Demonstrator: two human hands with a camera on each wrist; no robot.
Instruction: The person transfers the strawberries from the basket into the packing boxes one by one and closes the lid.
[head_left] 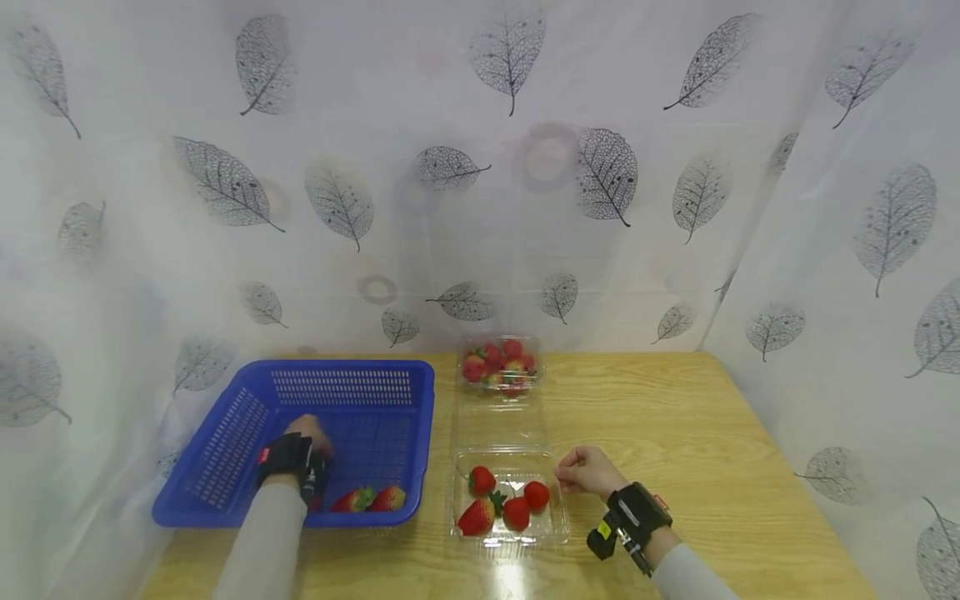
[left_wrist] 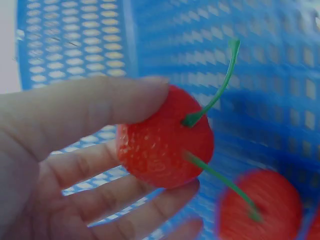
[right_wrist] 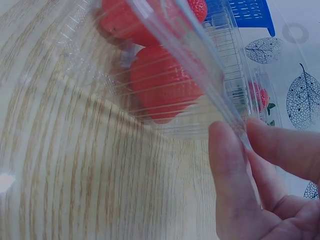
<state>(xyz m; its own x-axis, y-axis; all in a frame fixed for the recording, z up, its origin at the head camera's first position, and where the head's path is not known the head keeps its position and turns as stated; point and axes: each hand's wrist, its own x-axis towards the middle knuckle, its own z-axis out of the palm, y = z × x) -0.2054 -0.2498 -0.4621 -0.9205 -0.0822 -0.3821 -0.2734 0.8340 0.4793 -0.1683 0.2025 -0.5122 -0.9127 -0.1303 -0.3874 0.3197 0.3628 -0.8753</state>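
Inside the blue plastic basket (head_left: 427, 417), my left hand (head_left: 311, 432) holds a red strawberry (left_wrist: 160, 145) between thumb and fingers. A green stem curves up from it in the left wrist view. Another red fruit (left_wrist: 262, 210) with a stem lies close by in the basket. Thumb and forefinger of my right hand (head_left: 590, 473) pinch the right rim of a clear plastic clamshell box (right_wrist: 220, 85). Several strawberries lie in this box, among them a larger one (head_left: 476, 517) at the front left and a small one (head_left: 536, 496) near the right side.
Two larger strawberries (head_left: 387, 499) lie at the basket's front right. Behind the open box, its clear lid (head_left: 500, 425) lies back, and a second clear box (head_left: 501, 386) with several strawberries stands against the leaf-printed curtain (head_left: 510, 250). Everything rests on a wooden table (head_left: 660, 408).
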